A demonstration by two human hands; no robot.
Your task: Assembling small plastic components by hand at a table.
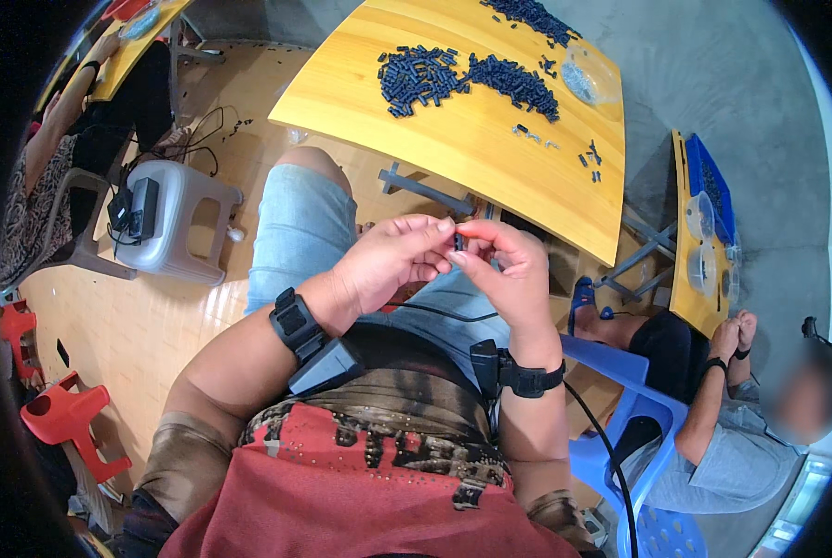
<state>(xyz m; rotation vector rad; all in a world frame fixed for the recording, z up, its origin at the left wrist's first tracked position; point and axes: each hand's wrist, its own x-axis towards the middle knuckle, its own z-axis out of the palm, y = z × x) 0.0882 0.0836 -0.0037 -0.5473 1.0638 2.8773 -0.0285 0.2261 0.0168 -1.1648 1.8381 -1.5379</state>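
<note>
Over my lap, just off the near edge of the yellow table [379, 153], both hands meet fingertip to fingertip. Between the thumb and index finger of my right hand [513, 270] is a small black plastic part [459, 242]. My left hand [399, 260] pinches at the same part from the other side, thumb and index together. Its finer shape is covered by the fingers. On the tabletop ahead lie a pile of short black cylindrical parts [418, 79] and a second black pile [516, 86]. A few small silvery pieces [532, 136] lie nearer.
A clear bowl of small metal pieces [579, 82] sits at the table's right. A grey stool [188, 209] carries a black box at left; a red stool [76, 423] stands lower left. At right, another person sits on a blue chair [639, 400]. A black cable [611, 446] runs from my right wrist.
</note>
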